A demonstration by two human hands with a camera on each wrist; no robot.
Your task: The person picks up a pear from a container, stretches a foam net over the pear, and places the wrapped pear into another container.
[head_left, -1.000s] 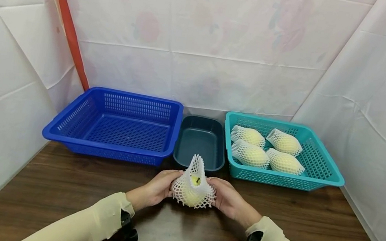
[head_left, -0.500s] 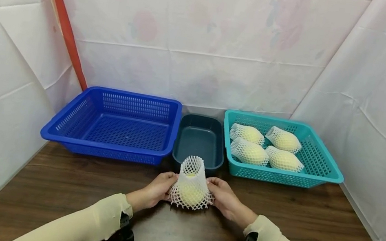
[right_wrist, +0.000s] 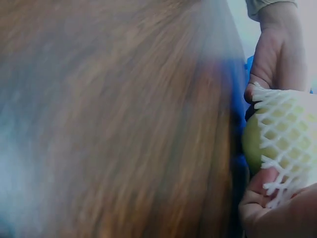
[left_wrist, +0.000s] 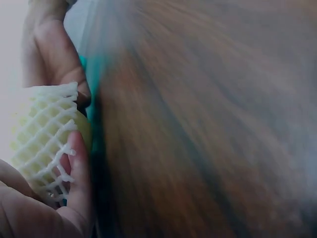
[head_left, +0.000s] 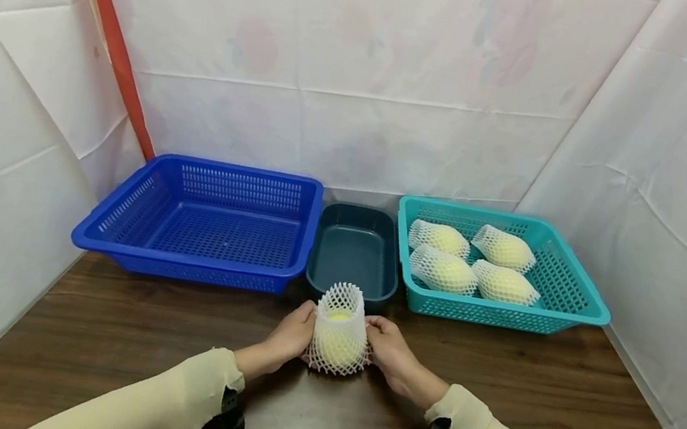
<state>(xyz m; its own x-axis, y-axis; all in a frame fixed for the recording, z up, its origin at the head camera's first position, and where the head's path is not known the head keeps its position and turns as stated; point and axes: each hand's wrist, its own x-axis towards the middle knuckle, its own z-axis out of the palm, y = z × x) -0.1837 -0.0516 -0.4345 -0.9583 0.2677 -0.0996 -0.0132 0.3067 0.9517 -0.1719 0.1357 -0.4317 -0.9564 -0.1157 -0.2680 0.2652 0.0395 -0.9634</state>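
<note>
A round yellow-green fruit [right_wrist: 251, 144] sits in a white foam net sleeve [head_left: 340, 335] at the front middle, close in front of the dark tray. My left hand [head_left: 289, 331] grips the sleeve from the left side. On the other side my right hand [head_left: 393, 352] pinches the lower edge of the net. In both wrist views bare skin of the fruit shows past the net's edge, and fingertips [left_wrist: 77, 146] reach in under the mesh. The upper end of the sleeve stands open above the fruit.
A blue basket [head_left: 192, 261] with nothing in it stands at the back left. Next to it is a small dark teal tray [head_left: 356, 256]. The turquoise basket [head_left: 501, 316] at the back right holds several net-wrapped fruits [head_left: 506, 285]. White sheeting [head_left: 367, 49] walls in the brown wooden table [head_left: 102, 334].
The sleeve has been drawn lower and closer round the fruit, and its flared lower edge is narrower. Its top has gone from pinched to round, and the hands have shifted slightly along its sides.
</note>
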